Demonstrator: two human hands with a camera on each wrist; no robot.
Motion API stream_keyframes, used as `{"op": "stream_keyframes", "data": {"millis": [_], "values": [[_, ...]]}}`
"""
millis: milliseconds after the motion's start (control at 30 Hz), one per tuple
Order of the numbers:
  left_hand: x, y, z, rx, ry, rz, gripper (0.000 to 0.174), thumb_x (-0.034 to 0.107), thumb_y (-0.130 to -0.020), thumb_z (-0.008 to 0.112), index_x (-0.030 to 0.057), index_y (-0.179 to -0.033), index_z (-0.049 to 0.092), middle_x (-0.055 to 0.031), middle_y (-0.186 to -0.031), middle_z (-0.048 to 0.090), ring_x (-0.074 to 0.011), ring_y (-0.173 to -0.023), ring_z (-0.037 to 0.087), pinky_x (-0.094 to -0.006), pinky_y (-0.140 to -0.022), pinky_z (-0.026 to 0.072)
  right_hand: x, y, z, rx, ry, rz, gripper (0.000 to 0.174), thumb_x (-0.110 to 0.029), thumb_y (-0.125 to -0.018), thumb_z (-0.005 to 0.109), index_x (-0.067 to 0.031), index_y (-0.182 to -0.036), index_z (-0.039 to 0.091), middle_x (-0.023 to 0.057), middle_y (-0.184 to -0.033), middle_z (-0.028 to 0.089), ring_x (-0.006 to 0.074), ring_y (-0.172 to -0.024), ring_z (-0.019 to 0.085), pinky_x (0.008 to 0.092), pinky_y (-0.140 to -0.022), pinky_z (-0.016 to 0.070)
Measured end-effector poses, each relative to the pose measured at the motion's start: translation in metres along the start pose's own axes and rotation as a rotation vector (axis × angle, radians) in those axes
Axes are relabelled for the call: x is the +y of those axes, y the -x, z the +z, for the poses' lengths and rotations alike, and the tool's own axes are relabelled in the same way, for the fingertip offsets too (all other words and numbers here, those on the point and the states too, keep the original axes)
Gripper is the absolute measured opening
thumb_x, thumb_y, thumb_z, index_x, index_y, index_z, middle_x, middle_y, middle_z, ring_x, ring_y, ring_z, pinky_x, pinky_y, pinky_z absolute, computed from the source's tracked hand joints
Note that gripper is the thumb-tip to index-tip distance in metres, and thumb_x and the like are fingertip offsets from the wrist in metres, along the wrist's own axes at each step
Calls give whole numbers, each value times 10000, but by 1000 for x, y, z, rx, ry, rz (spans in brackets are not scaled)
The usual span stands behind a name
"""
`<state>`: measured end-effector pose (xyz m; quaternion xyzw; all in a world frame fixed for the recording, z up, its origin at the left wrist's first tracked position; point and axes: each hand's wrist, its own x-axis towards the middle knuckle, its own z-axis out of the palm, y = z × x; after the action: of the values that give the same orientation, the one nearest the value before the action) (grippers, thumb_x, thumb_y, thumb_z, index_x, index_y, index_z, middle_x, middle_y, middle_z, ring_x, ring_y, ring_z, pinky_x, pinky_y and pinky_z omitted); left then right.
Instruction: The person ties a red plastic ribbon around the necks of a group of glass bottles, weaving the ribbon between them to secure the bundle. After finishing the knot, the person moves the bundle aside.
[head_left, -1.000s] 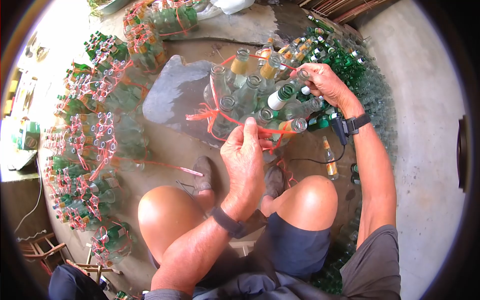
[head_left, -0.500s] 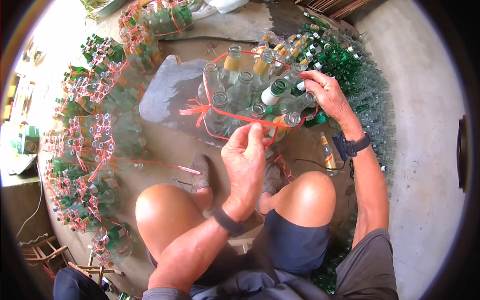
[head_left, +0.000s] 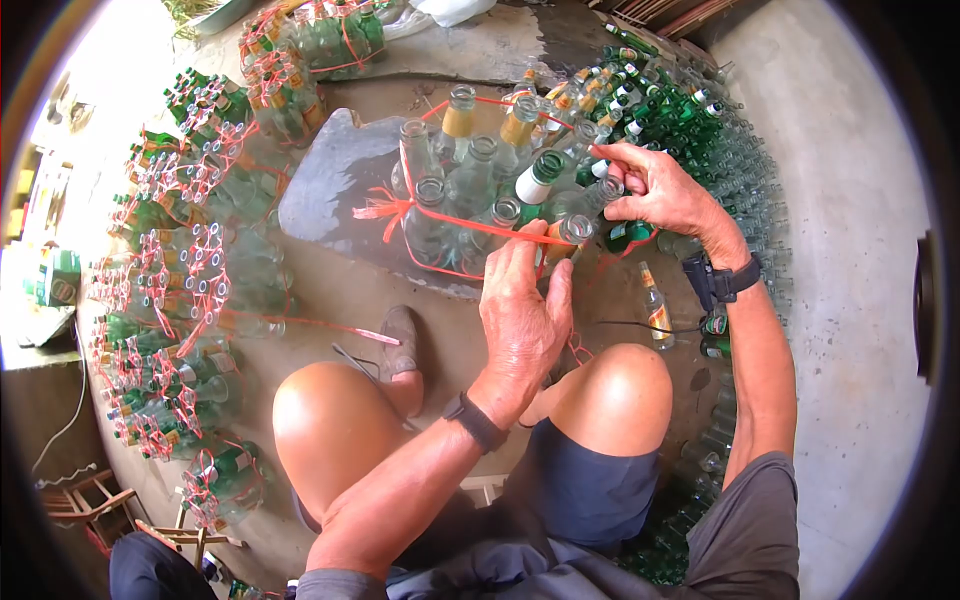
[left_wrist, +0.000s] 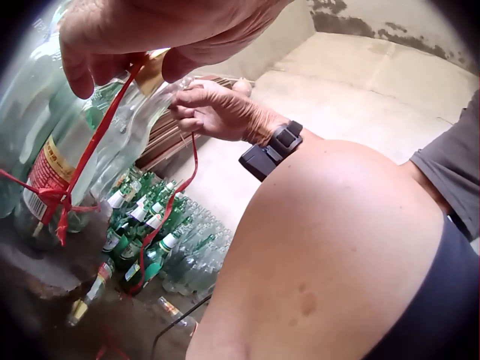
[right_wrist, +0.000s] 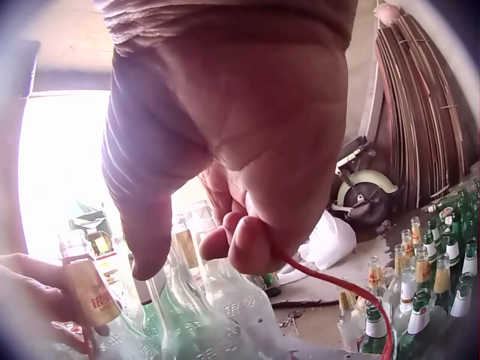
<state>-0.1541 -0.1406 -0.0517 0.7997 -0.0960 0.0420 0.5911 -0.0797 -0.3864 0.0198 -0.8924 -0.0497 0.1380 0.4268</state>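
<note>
A cluster of clear and green glass bottles [head_left: 480, 165] stands upright with red plastic twine [head_left: 470, 222] looped round it, knotted at its left side. My left hand [head_left: 525, 315] is at the near corner. Its thumb and fingers are spread on either side of a gold-labelled bottle neck [right_wrist: 94, 292], fingertips right at the twine. At the right side of the cluster, my right hand [head_left: 665, 195] holds a length of red twine [right_wrist: 345, 285] in its curled fingers; the twine trails down from them. Its thumb [right_wrist: 146, 240] reaches down by the bottle necks.
Several twine-tied bottle bundles [head_left: 200, 270] stand on the left. Loose green and clear bottles [head_left: 690, 120] crowd the right, along a pale wall [head_left: 850, 250]. One bottle [head_left: 655, 305] lies by my right knee. A grey slab [head_left: 335, 190] lies under the cluster.
My left hand has moved right and its fingers have spread from a pinch near the twine. My right hand has shifted slightly over the right-hand bottles. The cluster appears further left in the head view.
</note>
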Motion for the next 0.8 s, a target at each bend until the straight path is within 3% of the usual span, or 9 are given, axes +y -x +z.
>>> {"op": "stream_keyframes", "data": {"millis": [167,233,333,500,633,800], "values": [[-4,-2,9,20,23,-6,484,105,-933,758,-4,-1385,620,-228,-1273,698,-410,-1195,658,-484,-1022,535,15,-2,3,36,51,-16,771,-41,-773,913,-4,-1481,611,-62,-918,469,47,-783,437,226,-688,435],[-5,-2,12,49,-96,99,435,137,-983,745,5,-1380,629,-195,-1219,718,-368,-1126,701,-448,-901,576,21,-1,4,62,31,-35,775,-33,-762,913,-10,-1478,617,-62,-943,471,48,-794,433,229,-680,427],[-7,-5,15,48,-107,84,422,141,-991,738,16,-1377,622,-187,-1177,724,-361,-1087,712,-450,-893,574,24,0,7,104,37,-103,736,-113,-784,940,-7,-1448,641,-56,-849,461,63,-740,440,248,-662,448],[-10,-4,18,58,-110,89,387,154,-1004,730,40,-1357,623,-178,-1146,723,-361,-1048,714,-454,-878,572,25,5,10,202,315,-256,668,-195,-801,943,-25,-1389,676,3,-707,424,105,-653,438,292,-607,443],[-12,-4,20,66,-117,100,367,165,-1014,724,47,-1347,625,-174,-1128,724,-355,-1018,720,-451,-850,576,24,10,15,234,327,-267,617,-187,-818,932,-16,-1358,686,30,-674,411,119,-608,423,309,-578,438],[-14,-4,20,80,-103,105,347,162,-1018,719,57,-1338,631,-161,-1097,732,-345,-989,726,-444,-834,578,25,14,22,270,325,-358,516,-135,-850,902,4,-1302,693,101,-701,506,149,-590,446,327,-563,444]]}}
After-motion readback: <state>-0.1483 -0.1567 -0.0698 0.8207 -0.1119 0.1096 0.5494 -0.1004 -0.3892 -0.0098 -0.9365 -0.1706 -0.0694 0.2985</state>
